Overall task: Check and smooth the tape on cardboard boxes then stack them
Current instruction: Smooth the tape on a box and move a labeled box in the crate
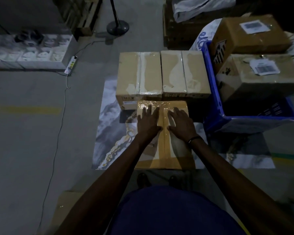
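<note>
Step in hand: smoothing, judging by both palms lying flat on the near cardboard box (165, 150), one on each side of its centre tape strip (166, 143).
Left hand (148, 122): fingers straight and spread, pressing the box top left of the strip, gripping nothing.
Right hand (181, 123): likewise flat, just right of the strip.
Box position: on the marbled floor mat (109, 133), touching the front of the two taped boxes (162, 73) behind it.
Next move: probably a sweep along the strip, then a grip under the side edges to lift the box onto the pair.
Blue crate (214, 106): at right, holding two larger labelled cartons (255, 53), one stacked on the other.
</note>
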A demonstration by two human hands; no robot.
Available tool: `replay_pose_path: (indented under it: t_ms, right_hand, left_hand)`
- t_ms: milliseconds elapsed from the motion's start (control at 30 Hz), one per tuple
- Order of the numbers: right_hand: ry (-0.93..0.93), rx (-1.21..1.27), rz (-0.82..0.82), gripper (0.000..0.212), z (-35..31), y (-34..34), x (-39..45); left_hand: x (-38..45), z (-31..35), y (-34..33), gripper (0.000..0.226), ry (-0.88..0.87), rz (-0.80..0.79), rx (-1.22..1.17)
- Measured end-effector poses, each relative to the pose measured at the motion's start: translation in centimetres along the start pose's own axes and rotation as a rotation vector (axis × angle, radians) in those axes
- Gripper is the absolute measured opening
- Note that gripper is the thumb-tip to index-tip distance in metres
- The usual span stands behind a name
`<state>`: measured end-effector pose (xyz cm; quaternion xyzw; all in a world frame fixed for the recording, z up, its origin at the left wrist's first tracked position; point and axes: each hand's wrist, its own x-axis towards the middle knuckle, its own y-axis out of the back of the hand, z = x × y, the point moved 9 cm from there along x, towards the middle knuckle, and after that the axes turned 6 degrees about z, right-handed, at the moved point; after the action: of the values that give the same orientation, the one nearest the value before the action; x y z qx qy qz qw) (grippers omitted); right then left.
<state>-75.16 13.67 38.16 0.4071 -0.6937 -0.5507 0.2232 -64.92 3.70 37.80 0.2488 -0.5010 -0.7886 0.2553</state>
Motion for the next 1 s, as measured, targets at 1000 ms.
replay_pose_path:
  t_ms: [1000]
  right_hand:
    - [0.056,-0.079,-0.169,0.078,-0.8,-2.7,-8.7]
  left_hand:
    - [-9.3,0.4,-2.8,0.067,0.048,-0.097,0.016]
